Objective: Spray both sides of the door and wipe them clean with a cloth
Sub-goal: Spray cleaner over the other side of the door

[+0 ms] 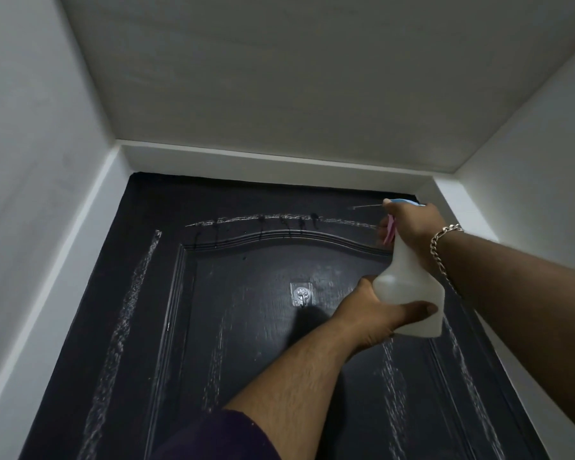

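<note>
**Spraying the top of the door, bottle braced in both hands**

The door (pixel 246 327) is filling the view ahead, dark and panelled, shut in its white frame (pixel 279 161), with wet streaks running along its upper rail and down its sides. That looks like spray already laid on, so I'd judge this is the spraying step, working high up near the top right corner.

The bottle (pixel 409 293) is being held up close to the door, its long axis roughly upright and leaning a little, base toward us, nozzle pointing left along the top rail.

The right hand (pixel 415 227) is curling round the bottle's neck with fingers at the pink trigger (pixel 389 231), probably to pump it. The left hand (pixel 375 313) is cupping the base, thumb across the front, likely steadying the aim overhead.

No cloth is showing.
</note>
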